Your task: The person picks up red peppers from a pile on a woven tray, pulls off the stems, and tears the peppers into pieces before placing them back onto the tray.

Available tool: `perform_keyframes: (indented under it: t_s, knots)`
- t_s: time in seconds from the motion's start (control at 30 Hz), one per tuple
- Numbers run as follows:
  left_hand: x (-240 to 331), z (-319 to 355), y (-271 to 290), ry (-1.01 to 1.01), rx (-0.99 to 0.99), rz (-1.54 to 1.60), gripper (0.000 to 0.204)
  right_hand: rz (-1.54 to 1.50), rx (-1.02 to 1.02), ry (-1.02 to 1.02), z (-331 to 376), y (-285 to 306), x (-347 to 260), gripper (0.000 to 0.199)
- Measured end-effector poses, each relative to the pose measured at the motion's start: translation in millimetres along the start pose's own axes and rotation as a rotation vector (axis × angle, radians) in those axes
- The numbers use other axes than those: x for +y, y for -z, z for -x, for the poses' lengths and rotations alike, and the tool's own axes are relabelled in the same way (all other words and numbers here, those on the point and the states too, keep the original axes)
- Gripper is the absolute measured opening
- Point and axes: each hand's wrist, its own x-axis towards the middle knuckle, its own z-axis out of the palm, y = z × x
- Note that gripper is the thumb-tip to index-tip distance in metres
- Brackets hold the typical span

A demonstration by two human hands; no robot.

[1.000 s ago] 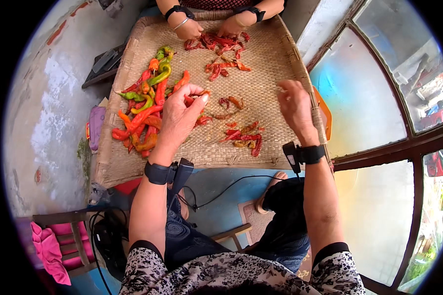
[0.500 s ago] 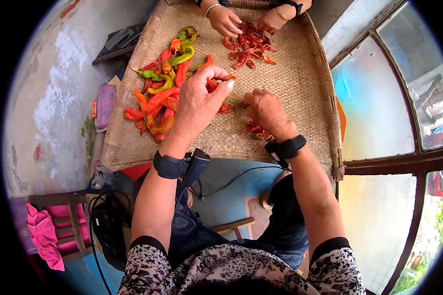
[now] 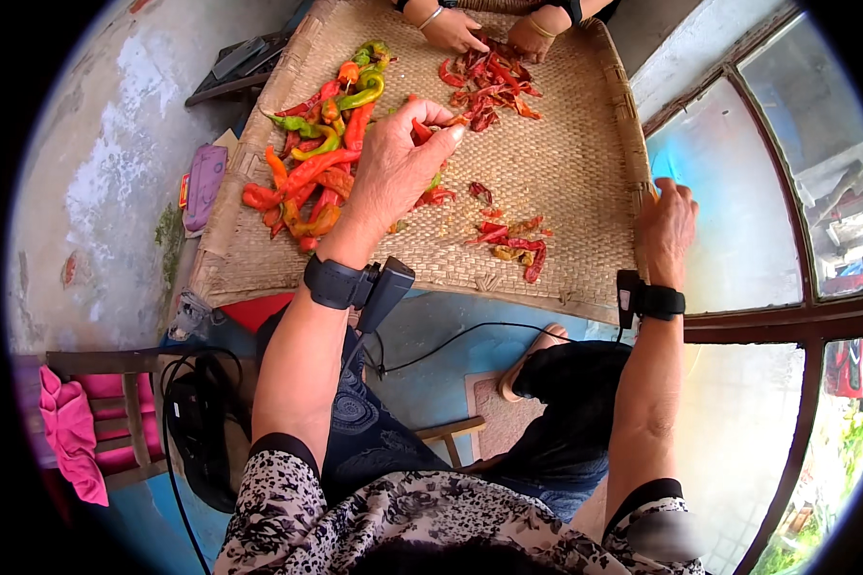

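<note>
My left hand point(image 3: 398, 163) is closed in a pinch on a red chili pepper point(image 3: 420, 131), above the woven tray point(image 3: 566, 196). My right hand point(image 3: 669, 230) is at the tray's right rim, its fingers bent with their tips out of sight. A heap of fresh red, orange and green chili peppers point(image 3: 307, 177) lies left of my left hand. Between my hands is a small group of dried-looking red pieces point(image 3: 523, 244). At the far end, another person's two hands point(image 3: 451, 31) work at a pile of dried red chilies point(image 3: 494, 81).
A glass window with a brown frame point(image 3: 738, 319) stands close on the right. To the left are a worn wall point(image 3: 115, 182), a purple pouch point(image 3: 204, 187) and a chair with a pink cloth point(image 3: 72, 436). A black cable point(image 3: 451, 347) runs below the tray.
My right hand has moved right, from the middle of the tray to its right rim, uncovering the dried pieces. My left hand still pinches the pepper, slightly farther right.
</note>
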Motion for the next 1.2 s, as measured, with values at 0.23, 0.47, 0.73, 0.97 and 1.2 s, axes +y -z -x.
perform_keyframes:
  t_s: [0.23,0.47,0.73,0.97,1.2]
  knots:
    - [3,3,-2,0.02,0.009,0.009,0.022,-0.475,-0.396,0.626,44,-6,-154,0.022]
    - [14,13,8,-0.088,0.083,0.005,0.019,-0.367,-0.288,0.75,63,-42,-188,0.009]
    - [13,19,13,-0.168,0.114,-0.045,0.02,-0.63,-0.232,0.594,41,-8,-145,0.007]
    - [6,14,2,-0.176,0.076,-0.14,0.02,-0.492,-0.002,0.03,-1,12,-24,0.004]
    - [11,9,-22,-0.093,-0.005,-0.14,0.02,-0.094,-0.005,0.182,10,9,4,0.019]
